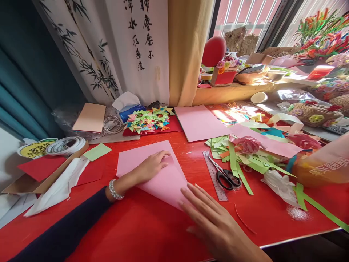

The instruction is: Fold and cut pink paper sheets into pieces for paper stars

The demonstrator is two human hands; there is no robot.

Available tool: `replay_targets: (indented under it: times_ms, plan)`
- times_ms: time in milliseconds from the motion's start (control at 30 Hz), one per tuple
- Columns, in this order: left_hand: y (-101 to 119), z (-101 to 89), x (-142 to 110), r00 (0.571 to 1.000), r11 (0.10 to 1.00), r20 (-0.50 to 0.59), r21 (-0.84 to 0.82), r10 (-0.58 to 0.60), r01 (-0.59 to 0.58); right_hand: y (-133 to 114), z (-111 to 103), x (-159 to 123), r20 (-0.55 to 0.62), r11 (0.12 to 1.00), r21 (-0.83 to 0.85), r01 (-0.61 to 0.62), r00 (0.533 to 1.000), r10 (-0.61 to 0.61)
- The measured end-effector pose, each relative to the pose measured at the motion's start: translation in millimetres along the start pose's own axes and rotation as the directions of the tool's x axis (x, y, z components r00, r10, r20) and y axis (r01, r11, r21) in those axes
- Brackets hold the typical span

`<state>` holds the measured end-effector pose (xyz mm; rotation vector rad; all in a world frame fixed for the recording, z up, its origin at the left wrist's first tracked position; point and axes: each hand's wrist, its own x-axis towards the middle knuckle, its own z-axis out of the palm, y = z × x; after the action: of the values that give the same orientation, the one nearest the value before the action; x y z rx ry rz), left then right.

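Note:
A sheet of pink paper [144, 160] lies on the red table in front of me, its near part folded over into a slanting edge. My left hand [152, 166] rests on top of the sheet with its fingers loosely bent and apart, gripping nothing. At the sheet's right corner, my right hand [212, 218] has its fingers stretched out, the tips touching or just over the paper and slightly blurred. Right of the sheet, black-handled scissors [227, 178] lie partly over a clear ruler [215, 176].
Green paper strips [245, 160] and a crumpled white tissue [282, 187] lie to the right. A stack of pink paper [200, 122] and folded paper stars [148, 120] sit at the back. On the left stands a cardboard tray [45, 185] beside a green square [97, 151].

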<state>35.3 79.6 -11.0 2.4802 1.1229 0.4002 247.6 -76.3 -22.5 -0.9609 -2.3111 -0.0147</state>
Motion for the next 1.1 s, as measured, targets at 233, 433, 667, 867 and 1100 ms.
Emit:
replay_targets:
  times_ms: [233,433,667,867,1100]
  plan:
    - [3.8,2.9,7.7,0.996,0.992,-0.084,0.126,0.024,-0.013,11.8,9.0,-4.0,0.187,0.998,-0.051,0.045,0.982,-0.035]
    - [18.3,-3.5,-36.1,0.902,0.822,-0.133,0.482,0.412,-0.304,10.1,12.8,-7.6,0.163,0.996,-0.087,0.015,0.987,0.000]
    - [9.9,10.8,-52.8,0.881,0.823,-0.058,0.391,0.469,-0.413,11.4,16.8,-11.0,0.154,0.990,-0.136,0.038,0.988,-0.017]
    - [6.4,13.3,-51.8,0.873,0.830,-0.063,0.349,0.483,-0.434,11.5,14.4,-11.5,0.188,0.992,-0.112,0.057,0.982,-0.035]
    - [7.3,12.6,-51.5,0.864,0.828,-0.072,0.336,0.498,-0.449,8.8,14.2,-12.5,0.177,0.991,-0.119,0.068,0.983,-0.046]
